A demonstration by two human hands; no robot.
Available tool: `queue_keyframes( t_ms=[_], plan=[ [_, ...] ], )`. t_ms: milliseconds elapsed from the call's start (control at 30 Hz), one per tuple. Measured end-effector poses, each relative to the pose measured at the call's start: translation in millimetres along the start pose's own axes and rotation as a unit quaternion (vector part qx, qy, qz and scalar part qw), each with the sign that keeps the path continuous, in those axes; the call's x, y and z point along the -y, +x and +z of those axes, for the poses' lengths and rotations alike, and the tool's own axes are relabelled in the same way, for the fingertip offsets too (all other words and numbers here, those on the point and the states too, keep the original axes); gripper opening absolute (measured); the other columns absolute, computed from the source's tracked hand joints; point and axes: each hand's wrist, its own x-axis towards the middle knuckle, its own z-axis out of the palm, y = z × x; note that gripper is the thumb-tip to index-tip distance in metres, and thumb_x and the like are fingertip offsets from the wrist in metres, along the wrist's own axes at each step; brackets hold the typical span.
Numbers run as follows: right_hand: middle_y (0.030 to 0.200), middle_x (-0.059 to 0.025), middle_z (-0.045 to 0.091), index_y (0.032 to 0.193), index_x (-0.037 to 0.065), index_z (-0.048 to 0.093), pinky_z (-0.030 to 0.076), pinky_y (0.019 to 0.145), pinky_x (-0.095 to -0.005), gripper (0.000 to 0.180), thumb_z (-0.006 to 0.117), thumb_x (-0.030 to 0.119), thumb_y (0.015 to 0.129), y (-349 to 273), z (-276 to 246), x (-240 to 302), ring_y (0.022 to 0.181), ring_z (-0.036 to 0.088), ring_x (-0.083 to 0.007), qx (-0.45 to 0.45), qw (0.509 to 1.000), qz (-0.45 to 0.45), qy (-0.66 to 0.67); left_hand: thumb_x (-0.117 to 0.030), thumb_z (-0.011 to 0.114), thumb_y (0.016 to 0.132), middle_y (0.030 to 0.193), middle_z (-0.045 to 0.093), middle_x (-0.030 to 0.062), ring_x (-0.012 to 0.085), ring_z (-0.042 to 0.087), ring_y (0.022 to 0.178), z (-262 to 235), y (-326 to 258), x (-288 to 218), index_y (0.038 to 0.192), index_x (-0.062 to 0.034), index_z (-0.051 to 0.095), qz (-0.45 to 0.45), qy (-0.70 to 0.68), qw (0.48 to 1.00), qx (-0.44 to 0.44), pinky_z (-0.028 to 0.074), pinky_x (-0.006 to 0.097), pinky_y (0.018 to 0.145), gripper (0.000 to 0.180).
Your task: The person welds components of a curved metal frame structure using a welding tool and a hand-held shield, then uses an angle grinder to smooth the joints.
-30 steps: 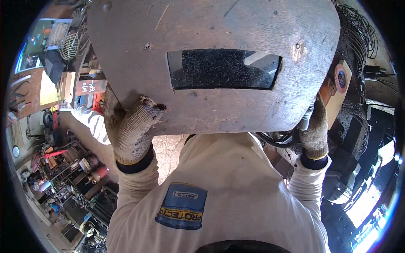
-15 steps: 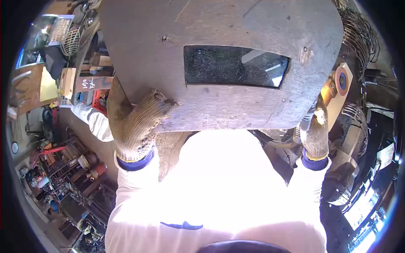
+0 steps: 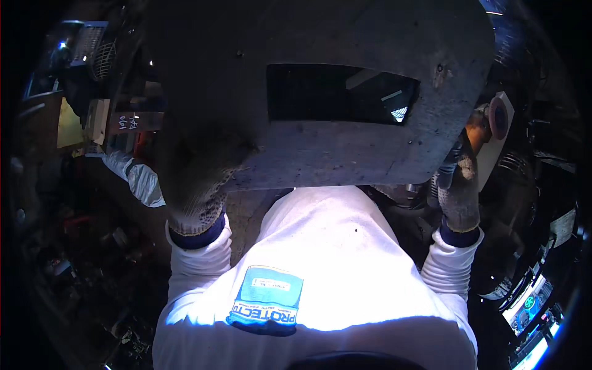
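Shield, dark and broad, fills the upper middle, held out in front of the person, its lower edge across the top of the shirt. The shirt is pale, brightly lit above and shaded lower down. An oblong window is set in the shield, a small bright reflection at its right end. The left hand, gloved, is closed on the shield's lower left edge, its fingers mostly lost in shade. A blue patch sits on the shirt. The right hand, gloved too, is at the shield's lower right edge; its grip I cannot tell. Near it, farther out, is a reddish disc
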Motion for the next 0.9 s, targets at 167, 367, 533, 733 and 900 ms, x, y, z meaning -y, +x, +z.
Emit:
queue_keyframes(
  t_ms=[167,367,533,733,900],
  plan=[
    [0.119,-0.0058,0.062,0.137,0.002,0.051,0.05,0.089,-0.0299,0.038,0.06,0.016,0.103,2,-1,-5,0.104,0.061,-0.0167,0.039,0.991,-0.021,0.128,-0.033,0.029,0.112,0.157,0.032,0.029,0.0459,0.029,0.148,3,-8,-15,0.154,-0.0043,0.034,-0.021,0.097,0.995,-0.017,0.008,0.065,0.124,0.051],
    [0.118,-0.0063,0.061,0.139,0.002,0.049,0.052,0.085,-0.0303,0.046,0.064,0.023,0.101,4,-3,-1,0.102,0.061,-0.017,0.008,1.0,-0.005,0.018,-0.03,0.036,0.111,0.151,0.044,0.0236,0.04,0.048,0.137,30,-2,1,0.152,-0.0022,0.036,-0.003,0.571,0.808,-0.147,0.035,0.062,0.117,0.049],
    [0.106,-0.0047,0.064,0.142,0.003,0.049,0.052,0.082,-0.0273,0.052,0.064,0.03,0.101,2,-7,-6,0.089,0.061,-0.0127,0.022,0.998,-0.007,-0.057,0.004,0.063,0.094,0.127,0.062,0.023,0.0335,0.067,0.112,36,17,27,0.142,0.0016,0.047,0.143,0.459,0.859,-0.178,0.057,0.047,0.095,0.052],
    [0.088,-0.0032,0.062,0.122,0.0,0.058,0.047,0.06,-0.0227,0.051,0.051,0.048,0.105,2,18,17,0.07,0.058,-0.0096,-0.12,0.993,-0.022,0.01,0.01,0.066,0.088,0.122,0.064,0.0172,0.0214,0.069,0.098,27,3,22,0.141,0.0059,0.046,0.15,0.786,0.581,-0.15,0.062,0.034,0.079,0.057],
    [0.098,-0.0064,0.064,0.124,0.001,0.054,0.057,0.069,-0.0301,0.051,0.046,0.048,0.106,0,3,12,0.078,0.064,-0.0128,-0.062,0.998,-0.005,-0.008,0.004,0.056,0.097,0.135,0.059,0.0224,0.0276,0.065,0.116,37,-46,-43,0.141,0.0069,0.048,0.154,0.927,0.307,-0.151,0.059,0.037,0.092,0.045]
  ],
)
